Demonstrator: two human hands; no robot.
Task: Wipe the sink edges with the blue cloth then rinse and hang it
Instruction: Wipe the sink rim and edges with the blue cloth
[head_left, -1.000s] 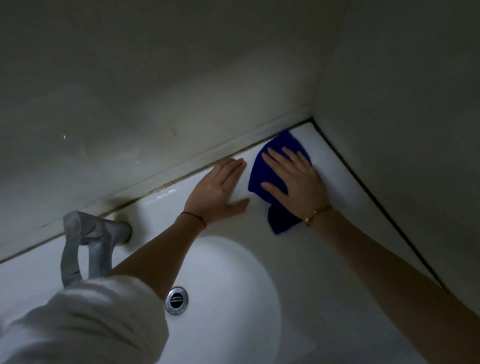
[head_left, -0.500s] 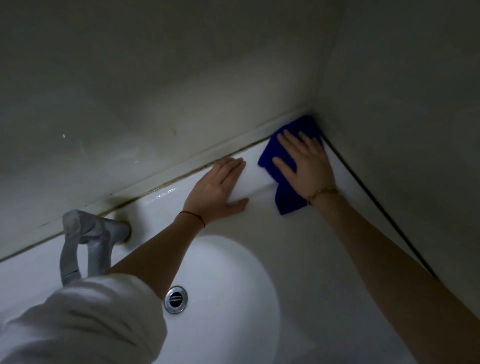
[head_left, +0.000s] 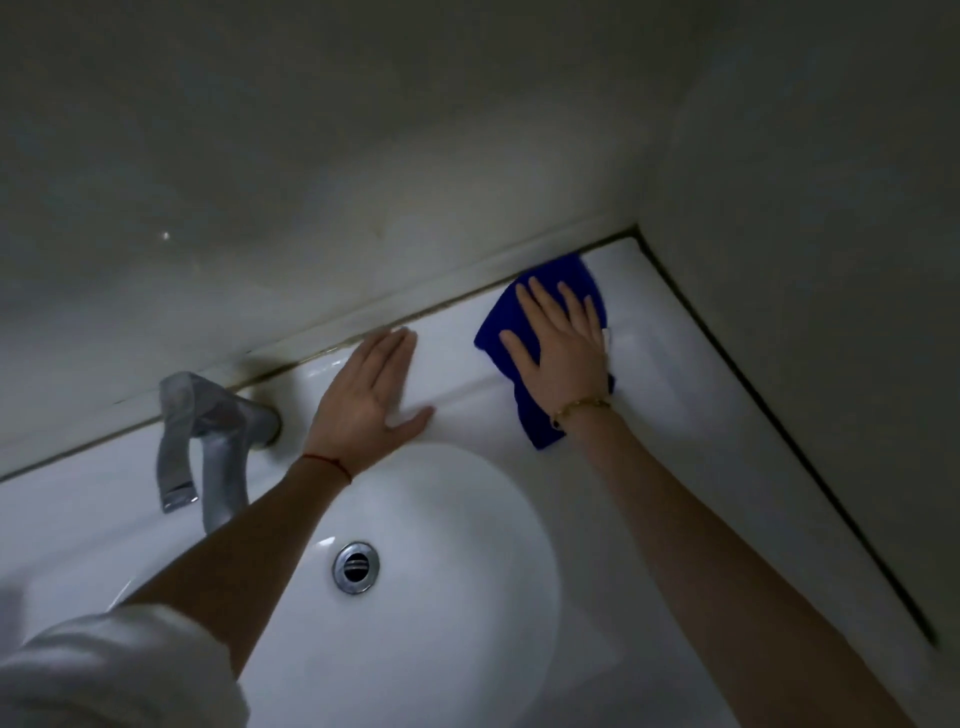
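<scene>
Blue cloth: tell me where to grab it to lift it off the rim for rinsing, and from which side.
Pinch the blue cloth at its near corner, coming from the basin side. That corner pokes out past the wrist of the right hand, which presses the rest flat on the sink rim, and the wall blocks the far edge.

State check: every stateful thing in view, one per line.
blue cloth: spread flat on the sink rim, pressed under the right hand
right hand: fingers straight, flat on cloth
left hand: fingers straight, flat on sink rim
faucet: no water visible
drain: stopper position unclear, basin shows no standing water
</scene>
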